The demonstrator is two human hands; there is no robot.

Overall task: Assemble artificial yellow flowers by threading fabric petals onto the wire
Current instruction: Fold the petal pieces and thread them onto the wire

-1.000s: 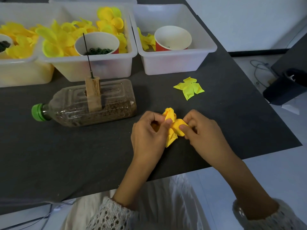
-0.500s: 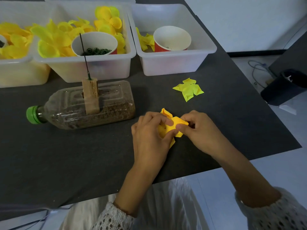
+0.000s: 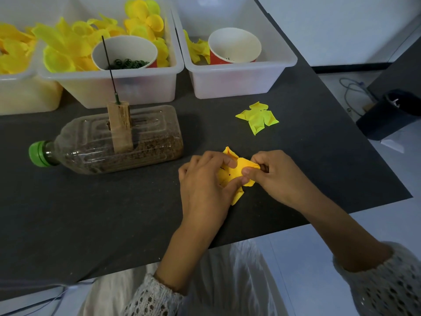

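A yellow fabric petal piece (image 3: 232,173) is pinched between the left hand (image 3: 205,185) and right hand (image 3: 272,175) just above the dark table (image 3: 91,213); the upright wire (image 3: 110,69) is seen well apart, planted in a wooden block (image 3: 120,126) on a bottle (image 3: 114,142).

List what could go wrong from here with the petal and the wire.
1. Both hands, left hand and right hand, pinch the orange-yellow petal piece bunched up; its small punched holes may be hard to line up, and pulling could tear the fabric.
2. The wire stands thin and bare in the wooden block on a bottle lying on its side; pushing the petal down could bend the wire or rock the bottle.
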